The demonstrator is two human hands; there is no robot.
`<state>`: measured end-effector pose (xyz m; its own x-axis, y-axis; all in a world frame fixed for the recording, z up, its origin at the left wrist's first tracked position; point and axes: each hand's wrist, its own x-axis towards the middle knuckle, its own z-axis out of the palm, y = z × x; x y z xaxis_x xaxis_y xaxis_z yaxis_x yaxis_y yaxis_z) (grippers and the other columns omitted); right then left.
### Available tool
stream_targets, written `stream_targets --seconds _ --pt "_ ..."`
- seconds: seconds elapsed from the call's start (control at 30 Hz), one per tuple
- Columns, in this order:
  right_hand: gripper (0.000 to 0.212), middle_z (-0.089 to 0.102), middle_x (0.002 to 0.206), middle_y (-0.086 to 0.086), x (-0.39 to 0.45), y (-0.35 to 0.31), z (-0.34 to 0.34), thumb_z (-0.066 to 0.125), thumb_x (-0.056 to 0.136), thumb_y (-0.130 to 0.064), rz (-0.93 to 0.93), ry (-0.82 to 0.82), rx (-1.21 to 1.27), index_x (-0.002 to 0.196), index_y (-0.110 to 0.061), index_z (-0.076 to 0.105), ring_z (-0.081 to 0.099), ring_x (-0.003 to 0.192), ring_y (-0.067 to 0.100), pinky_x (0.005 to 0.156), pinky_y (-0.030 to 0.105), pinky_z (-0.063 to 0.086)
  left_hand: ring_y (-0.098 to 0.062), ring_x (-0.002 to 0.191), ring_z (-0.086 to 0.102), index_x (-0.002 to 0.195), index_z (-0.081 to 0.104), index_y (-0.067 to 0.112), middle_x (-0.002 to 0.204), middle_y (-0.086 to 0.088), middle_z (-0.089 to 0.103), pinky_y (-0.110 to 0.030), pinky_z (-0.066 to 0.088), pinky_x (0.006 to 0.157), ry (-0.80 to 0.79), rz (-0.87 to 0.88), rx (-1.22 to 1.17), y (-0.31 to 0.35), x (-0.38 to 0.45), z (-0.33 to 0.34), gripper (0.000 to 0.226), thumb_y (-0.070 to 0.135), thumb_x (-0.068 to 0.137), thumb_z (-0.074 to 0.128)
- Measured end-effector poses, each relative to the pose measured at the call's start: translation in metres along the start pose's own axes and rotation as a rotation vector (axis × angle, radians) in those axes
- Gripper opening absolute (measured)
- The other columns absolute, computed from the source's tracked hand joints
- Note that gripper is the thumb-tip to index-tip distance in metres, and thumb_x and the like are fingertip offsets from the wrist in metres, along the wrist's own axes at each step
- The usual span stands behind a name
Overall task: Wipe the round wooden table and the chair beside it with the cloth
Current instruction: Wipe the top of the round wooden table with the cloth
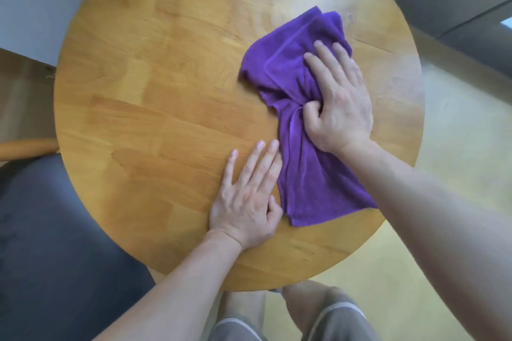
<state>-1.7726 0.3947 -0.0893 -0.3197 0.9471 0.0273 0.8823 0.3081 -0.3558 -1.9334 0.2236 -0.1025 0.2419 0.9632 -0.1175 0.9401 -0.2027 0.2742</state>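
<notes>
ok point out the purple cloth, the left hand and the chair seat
purple cloth (313, 183): head view, flat lower part
left hand (245, 202): head view, back of hand
chair seat (55, 230): head view, dark cushion

A round counter (155, 86) of pale jointed wood fills the view. A purple cloth (304, 169) lies bunched on it toward three o'clock, pinched at its middle and fanning out both ways. A dark-cushioned chair (55, 230) stands at eight o'clock.
</notes>
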Motion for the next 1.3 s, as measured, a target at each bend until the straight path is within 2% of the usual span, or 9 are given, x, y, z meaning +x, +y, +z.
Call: stream_targets --seconds 0.1,0.2,0.4,0.5,0.63,0.8,0.97,1.13,1.3 --pt "0.075 0.033 0.163 0.000 0.008 -0.020 0.007 0.046 0.076 -0.019 0.255 0.089 -0.007 0.150 -0.016 0.045 0.020 0.154 0.026 0.125 0.044 0.016 -0.021 0.159 0.015 0.153 0.040 0.011 0.171 -0.005 0.023 -0.056 0.010 0.128 0.011 0.007 -0.007 -0.001 -0.001 0.000 0.081 0.029 0.076 0.054" --pt "0.078 0.025 0.166 0.004 0.010 -0.019 0.009 0.042 0.077 -0.023 0.192 -0.004 -0.104 0.155 -0.013 0.035 0.014 0.155 0.030 0.125 0.047 0.013 -0.021 0.159 0.016 0.152 0.041 0.011 0.170 -0.005 0.024 -0.056 0.011 0.128 0.026 0.001 -0.008 -0.002 -0.001 0.000 0.077 0.028 0.077 0.053" --pt "0.082 0.023 0.167 0.005 0.037 -0.009 0.000 0.040 0.078 -0.031 -0.547 -0.342 -0.223 0.158 -0.013 0.030 0.014 0.155 0.035 0.125 0.052 0.012 -0.024 0.156 0.028 0.144 0.052 0.013 0.158 -0.006 0.047 -0.055 0.015 0.127 0.067 -0.033 -0.036 -0.002 -0.003 -0.001 0.070 0.028 0.076 0.056" --pt "0.080 0.026 0.166 0.004 0.061 -0.012 0.002 0.040 0.078 -0.031 -0.786 -0.415 -0.195 0.156 -0.015 0.034 0.017 0.154 0.032 0.126 0.049 0.012 -0.024 0.156 0.027 0.149 0.047 0.014 0.162 -0.009 0.040 -0.050 0.013 0.128 0.143 -0.251 -0.038 0.000 -0.003 -0.002 0.080 0.029 0.072 0.058" --pt "0.075 0.030 0.165 -0.001 0.048 -0.030 0.010 0.045 0.079 -0.024 -0.485 -0.276 -0.053 0.154 -0.018 0.040 0.018 0.155 0.027 0.125 0.046 0.014 -0.028 0.156 0.024 0.156 0.038 0.012 0.167 -0.012 0.029 -0.051 0.014 0.128 0.315 -0.773 -0.050 0.005 -0.002 0.000 0.087 0.031 0.072 0.053" --pt "0.078 0.018 0.168 -0.001 -0.012 -0.076 0.024 0.038 0.080 -0.025 -0.101 -0.217 0.023 0.157 -0.016 0.031 0.006 0.156 0.026 0.126 0.047 0.008 -0.029 0.155 0.025 0.151 0.042 0.013 0.166 -0.012 0.031 -0.054 0.016 0.126 0.443 -1.109 -0.035 0.010 0.002 0.003 0.080 0.029 0.073 0.053" --pt "0.080 0.020 0.168 0.002 -0.071 -0.043 0.013 0.042 0.079 -0.028 -0.697 -0.493 -0.033 0.157 -0.014 0.032 0.007 0.156 0.029 0.125 0.051 0.011 -0.029 0.155 0.027 0.145 0.045 0.009 0.165 -0.012 0.033 -0.054 0.017 0.126 0.471 -1.190 -0.040 0.013 0.002 0.008 0.073 0.027 0.075 0.052" --pt "0.076 0.034 0.163 0.005 0.012 -0.030 0.017 0.046 0.075 -0.026 -1.164 -0.612 -0.033 0.149 -0.010 0.046 0.022 0.153 0.031 0.124 0.050 0.019 -0.030 0.154 0.026 0.145 0.046 0.008 0.164 -0.014 0.034 -0.050 0.017 0.127 0.504 -1.279 -0.087 0.014 -0.002 0.006 0.072 0.036 0.080 0.053" --pt "0.068 0.041 0.158 0.008 0.045 -0.064 0.022 0.045 0.076 -0.015 -0.786 -0.479 0.101 0.143 -0.007 0.052 0.022 0.152 0.037 0.117 0.056 0.026 -0.026 0.157 0.020 0.151 0.041 0.013 0.168 -0.008 0.027 -0.050 0.012 0.128 0.439 -1.247 -0.111 0.015 -0.051 0.006 0.067 0.029 0.086 0.047"
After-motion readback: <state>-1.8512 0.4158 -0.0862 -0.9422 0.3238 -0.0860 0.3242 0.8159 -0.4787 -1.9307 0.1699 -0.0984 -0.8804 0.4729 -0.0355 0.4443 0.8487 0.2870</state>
